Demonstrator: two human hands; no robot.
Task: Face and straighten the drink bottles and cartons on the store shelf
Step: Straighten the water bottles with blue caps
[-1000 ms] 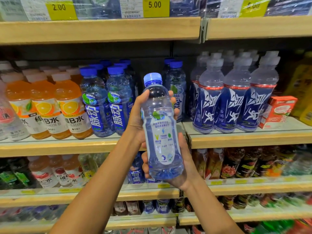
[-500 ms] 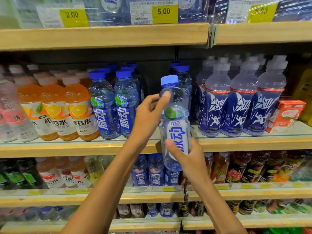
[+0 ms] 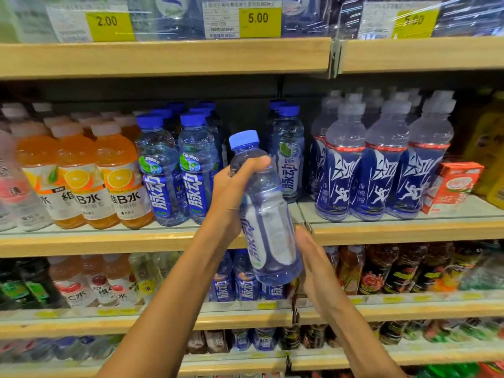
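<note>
The bottle (image 3: 268, 214) is clear, ribbed plastic with a faint blue tint, rounded at the shoulder and capped in smooth, matte blue. It is off the shelf, held in the air in front of the middle shelf's (image 3: 109, 241) pale wood-grain edge. It is level with the gap between two matching blue-capped bottles (image 3: 161, 175) on the left and a single one (image 3: 290, 159) on the right. It leans, cap up and to the left, base down and to the right. Its glossy wrap shows a pale panel to the camera, with the white lettering turned to the left edge.

Squat orange drink bottles (image 3: 120, 181) with whitish caps and fruit labels stand further left. To the right is a row of taller bottles (image 3: 379, 170) in dark blue sleeves with a white running figure. A red carton (image 3: 452, 184), boxy and matte, stands just beside them. Yellow price tags (image 3: 259, 21) sit behind shiny film on the shelf above.

The left grip (image 3: 231, 192) reaches up from below and wraps the bottle's shoulder, its fingers curled round the plastic just under the cap. The right grip (image 3: 313, 257) lies against the bottle's lower right side near the base. Its fingers are hidden behind the bottle, so I cannot tell whether they curl round it.
</note>
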